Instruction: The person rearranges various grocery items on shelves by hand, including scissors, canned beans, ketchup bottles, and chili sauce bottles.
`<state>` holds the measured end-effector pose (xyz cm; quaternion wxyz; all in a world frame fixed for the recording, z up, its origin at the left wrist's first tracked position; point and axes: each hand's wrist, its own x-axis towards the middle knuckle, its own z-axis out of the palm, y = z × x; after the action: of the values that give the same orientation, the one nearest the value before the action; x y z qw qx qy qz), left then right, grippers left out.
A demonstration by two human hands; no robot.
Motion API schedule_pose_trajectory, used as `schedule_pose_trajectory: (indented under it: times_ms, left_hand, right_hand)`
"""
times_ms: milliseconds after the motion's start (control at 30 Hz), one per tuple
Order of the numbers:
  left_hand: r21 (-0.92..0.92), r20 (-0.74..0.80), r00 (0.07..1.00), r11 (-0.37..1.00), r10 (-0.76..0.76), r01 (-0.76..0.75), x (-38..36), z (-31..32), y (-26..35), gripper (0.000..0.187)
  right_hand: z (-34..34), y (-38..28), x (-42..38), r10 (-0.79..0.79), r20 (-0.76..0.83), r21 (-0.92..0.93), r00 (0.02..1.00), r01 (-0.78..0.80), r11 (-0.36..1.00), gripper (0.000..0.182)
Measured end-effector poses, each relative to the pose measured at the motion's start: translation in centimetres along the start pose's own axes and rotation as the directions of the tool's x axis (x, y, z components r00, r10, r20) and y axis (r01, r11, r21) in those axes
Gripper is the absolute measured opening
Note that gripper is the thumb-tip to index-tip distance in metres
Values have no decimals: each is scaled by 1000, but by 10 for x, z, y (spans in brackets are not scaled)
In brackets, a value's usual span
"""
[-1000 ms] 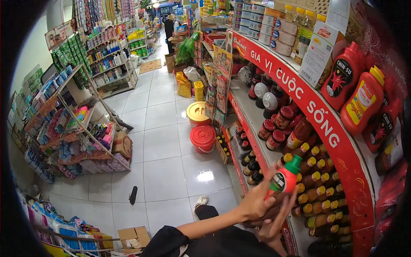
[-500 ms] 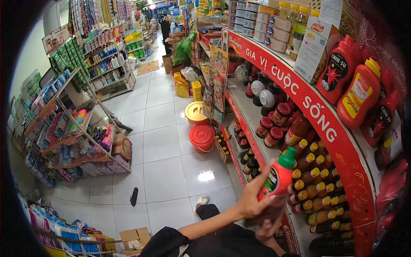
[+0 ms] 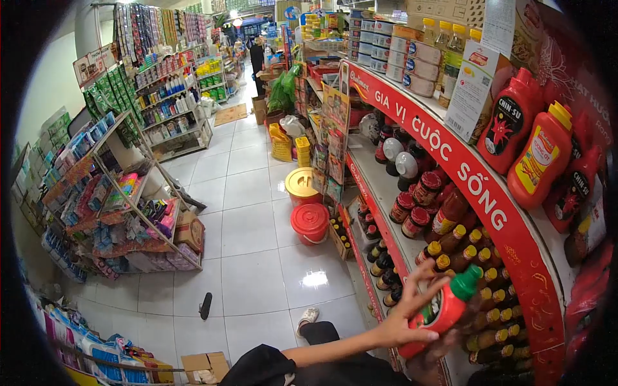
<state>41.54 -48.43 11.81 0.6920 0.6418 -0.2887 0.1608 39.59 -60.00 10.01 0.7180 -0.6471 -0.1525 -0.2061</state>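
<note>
My left hand (image 3: 405,316) is wrapped round a red chili sauce bottle (image 3: 445,312) with a green cap, thumb on the near side and fingers over the far side. The bottle leans, its cap pointing up and to the right, in front of the shelf. Below it, partly hidden by the bottle, is my right hand (image 3: 432,363), smeared by motion. Whether those fingers grip the base does not show. Behind the cap stand rows of yellow-capped sauce bottles (image 3: 492,315) on the lower shelf.
A red shelf edge (image 3: 444,151) with white lettering curves past on the right, with large sauce bottles (image 3: 541,157) above it. Dark-red jars (image 3: 415,222) stand below. A red lidded bucket (image 3: 309,223) is on the tiled floor (image 3: 251,276). A stocked rack (image 3: 122,206) stands left.
The bottle has shifted right and down in the view and leans further right, with my left hand still round it. My right hand has moved right too. The camera view has tilted slightly.
</note>
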Motion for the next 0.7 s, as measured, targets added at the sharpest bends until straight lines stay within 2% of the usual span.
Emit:
schedule_pose_trajectory:
  times_ms: [67, 133, 200, 267, 333, 400, 433, 500, 533, 600, 700]
  left_hand:
    - [104, -188, 977, 991, 99, -81, 6, -12, -3, 81]
    - [-90, -312, 945, 987, 98, -132, 12, -22, 5, 83]
    - [-60, -277, 948, 982, 158, -182, 17, -29, 13, 83]
    - [-17, -215, 962, 984, 170, -178, 15, -29, 18, 83]
    - [43, -130, 980, 988, 151, -146, 14, -28, 19, 83]
    - [-100, -108, 993, 993, 57, -68, 5, -11, 12, 82]
    - [-109, -85, 996, 993, 35, -44, 0, -4, 6, 82]
    - [-93, -79, 997, 996, 6, -13, -1, -5, 0, 81]
    - [-68, -94, 996, 998, -3, -4, 0, -12, 2, 81]
    - [-210, -241, 970, 976, 5, -57, 5, -13, -7, 85]
    - [-403, -407, 893, 915, -191, 12, 5, -23, -5, 84]
  right_hand:
    - [6, 8, -10, -83, 182, -104, 980, 103, 989, 72]
    - [10, 7, -12, -137, 318, -127, 938, 186, 974, 71]
    - [11, 9, -7, -136, 347, -123, 928, 189, 974, 70]
    - [7, 13, 2, -135, 294, -107, 946, 173, 979, 69]
    - [6, 10, 15, -108, 164, -31, 980, 115, 993, 68]
    - [7, -1, 32, -49, 14, 115, 999, 47, 992, 67]
    - [8, -3, 38, -20, -39, 173, 999, 26, 985, 66]
    - [6, -2, 35, -4, -44, 176, 999, 11, 984, 65]
    - [5, 5, 24, -42, 45, 88, 998, 38, 995, 65]
    - [4, 15, 9, -143, 250, -42, 958, 158, 987, 64]
    - [14, 11, 6, -246, 490, -102, 836, 335, 937, 62]
